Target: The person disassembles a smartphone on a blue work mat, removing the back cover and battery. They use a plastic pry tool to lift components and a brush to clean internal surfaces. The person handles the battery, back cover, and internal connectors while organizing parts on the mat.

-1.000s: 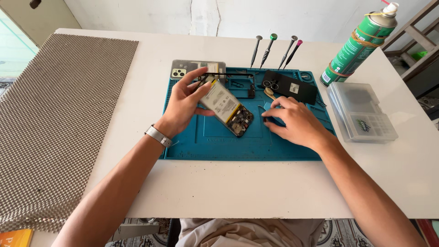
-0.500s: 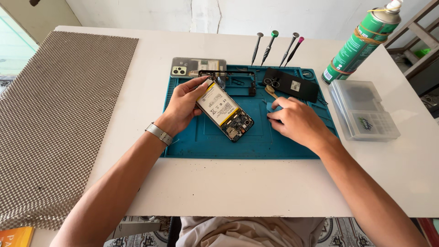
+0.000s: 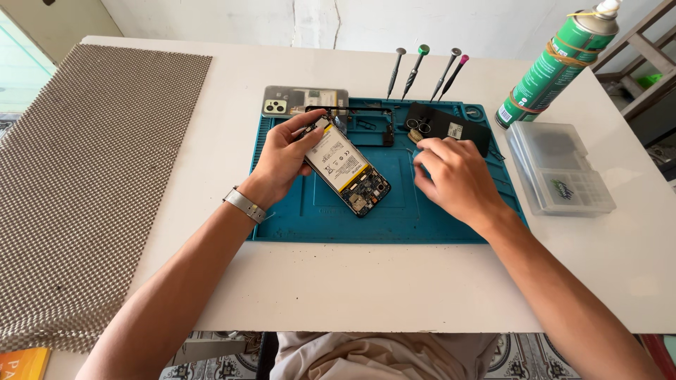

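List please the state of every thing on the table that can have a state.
opened phone: back off, battery and board exposed, held tilted in left hand
right hand: on the blue mat, holds nothing visible
back cover: removed, lying flat
screwdrivers: four, unused
spray can: upright
clear parts box: closed

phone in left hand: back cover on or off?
Off. The phone in the left hand shows bare battery and circuit board.
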